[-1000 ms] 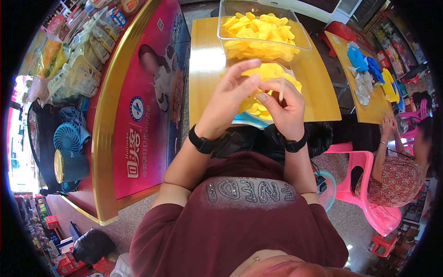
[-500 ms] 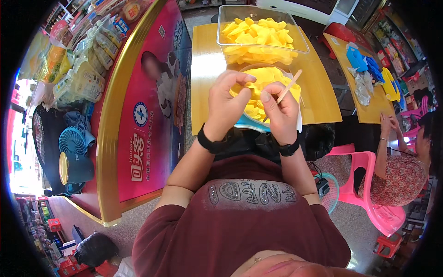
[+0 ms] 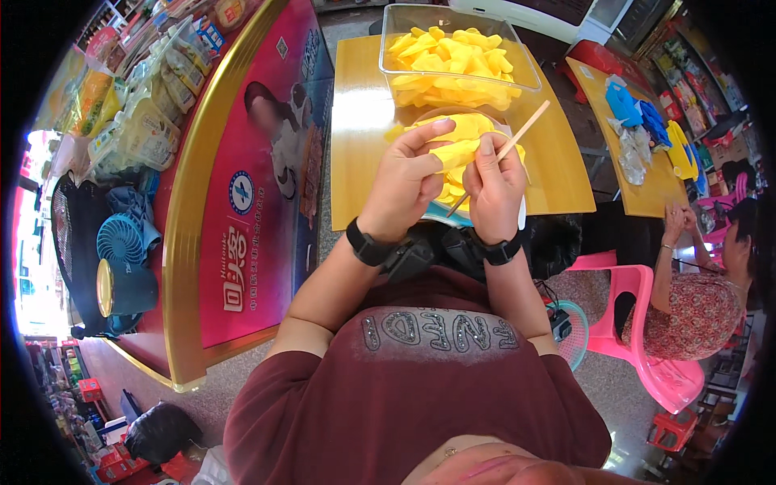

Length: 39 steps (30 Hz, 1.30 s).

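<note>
A soft yellow piece [image 3: 454, 154], thin and petal-like, is stretched between my two hands. My left hand [image 3: 402, 179] is closed on its left end. My right hand [image 3: 493, 179] pinches its right end and also grips a slim wooden stick [image 3: 529, 126], which slants up to the right; the stick's lower end shows below that hand. Under both hands sits a round container heaped with similar yellow pieces [image 3: 465, 124], largely hidden by the hands. Beyond it stands a clear plastic bin [image 3: 537, 79] full of the same pieces.
The wooden table [image 3: 356, 145] carries the containers. At left is a pink counter [image 3: 226, 283] with gold edging, packages on top. To the right, a person [image 3: 687, 307] sits on a pink chair [image 3: 634, 323] by another table [image 3: 647, 190] with blue and yellow items.
The yellow piece now shows stretched between my hands. The stick has swung outward, its upper end further right and higher. My right hand has moved slightly down.
</note>
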### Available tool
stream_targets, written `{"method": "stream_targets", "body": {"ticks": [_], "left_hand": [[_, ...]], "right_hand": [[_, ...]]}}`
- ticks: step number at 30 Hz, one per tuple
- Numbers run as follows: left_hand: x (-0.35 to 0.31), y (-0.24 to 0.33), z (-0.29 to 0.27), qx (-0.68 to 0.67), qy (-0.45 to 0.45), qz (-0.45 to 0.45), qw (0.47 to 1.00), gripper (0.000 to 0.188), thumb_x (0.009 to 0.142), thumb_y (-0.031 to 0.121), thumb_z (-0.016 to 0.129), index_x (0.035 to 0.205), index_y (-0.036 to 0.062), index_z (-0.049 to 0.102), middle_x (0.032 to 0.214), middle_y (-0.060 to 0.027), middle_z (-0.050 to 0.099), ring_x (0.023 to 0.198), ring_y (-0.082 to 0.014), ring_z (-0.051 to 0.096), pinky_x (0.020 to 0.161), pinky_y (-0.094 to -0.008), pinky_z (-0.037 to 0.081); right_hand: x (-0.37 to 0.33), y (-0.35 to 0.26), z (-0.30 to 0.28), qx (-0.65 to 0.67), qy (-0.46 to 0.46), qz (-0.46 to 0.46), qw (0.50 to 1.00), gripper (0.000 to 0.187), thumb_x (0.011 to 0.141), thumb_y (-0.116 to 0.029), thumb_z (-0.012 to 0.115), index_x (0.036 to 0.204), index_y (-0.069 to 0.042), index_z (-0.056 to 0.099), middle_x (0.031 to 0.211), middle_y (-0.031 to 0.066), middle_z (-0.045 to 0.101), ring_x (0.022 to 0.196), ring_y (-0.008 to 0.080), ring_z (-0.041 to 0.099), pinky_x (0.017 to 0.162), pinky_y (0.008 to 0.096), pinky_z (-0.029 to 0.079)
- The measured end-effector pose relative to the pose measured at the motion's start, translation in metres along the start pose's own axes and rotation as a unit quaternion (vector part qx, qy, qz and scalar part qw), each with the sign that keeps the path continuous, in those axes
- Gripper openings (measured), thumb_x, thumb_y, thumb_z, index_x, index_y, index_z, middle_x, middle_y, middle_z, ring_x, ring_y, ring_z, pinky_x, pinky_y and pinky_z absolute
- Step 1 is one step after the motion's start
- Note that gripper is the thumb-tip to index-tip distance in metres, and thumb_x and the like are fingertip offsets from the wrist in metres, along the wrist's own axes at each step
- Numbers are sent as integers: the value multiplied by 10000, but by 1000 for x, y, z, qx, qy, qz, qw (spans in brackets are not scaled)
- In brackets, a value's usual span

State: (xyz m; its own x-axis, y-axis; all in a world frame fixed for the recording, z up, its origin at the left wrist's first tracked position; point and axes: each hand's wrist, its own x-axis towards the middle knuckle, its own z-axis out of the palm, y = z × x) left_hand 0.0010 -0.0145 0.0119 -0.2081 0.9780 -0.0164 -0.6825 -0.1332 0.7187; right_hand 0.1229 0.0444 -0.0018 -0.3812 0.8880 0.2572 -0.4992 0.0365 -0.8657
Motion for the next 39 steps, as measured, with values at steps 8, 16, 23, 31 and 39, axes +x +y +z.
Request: {"method": "stream_targets", "body": {"ticks": [8,16,23,31,39], "left_hand": [[-7,1,-6,-231,-280,-124,923,372,977,156,480,1340,75,495,821,22,531,480,-55,408,430,-205,334],[-1,24,0,333,54,168,926,370,985,285,491,1272,59,548,1151,-44,622,969,-128,575,816,-256,446],[2,15,-8,421,48,173,889,290,950,289,593,1014,14,659,792,-46,651,623,-98,553,561,-214,427],[8,37,-20,109,90,72,987,352,1019,346,442,952,42,605,677,-18,551,469,-63,424,419,-193,295],[8,39,-26,72,39,75,994,345,1003,376,479,888,67,581,673,-4,522,468,-49,394,418,-179,276]], "right_hand": [[1,-4,3,36,11,34,999,179,995,-213,528,1000,-34,543,606,-51,420,460,27,337,422,195,251],[5,-17,-9,-130,14,-23,991,226,955,-243,610,971,-21,577,685,-37,509,540,17,412,472,181,308],[-2,-27,5,-108,-31,44,993,232,969,-250,583,992,-20,581,777,-2,569,651,38,466,576,185,367],[-5,-24,7,-311,-180,46,932,265,1002,-229,458,984,4,584,722,78,590,690,153,566,661,266,439],[-3,-22,8,-307,-167,49,935,265,1001,-228,462,978,6,584,697,78,584,664,156,565,648,269,441]]}}
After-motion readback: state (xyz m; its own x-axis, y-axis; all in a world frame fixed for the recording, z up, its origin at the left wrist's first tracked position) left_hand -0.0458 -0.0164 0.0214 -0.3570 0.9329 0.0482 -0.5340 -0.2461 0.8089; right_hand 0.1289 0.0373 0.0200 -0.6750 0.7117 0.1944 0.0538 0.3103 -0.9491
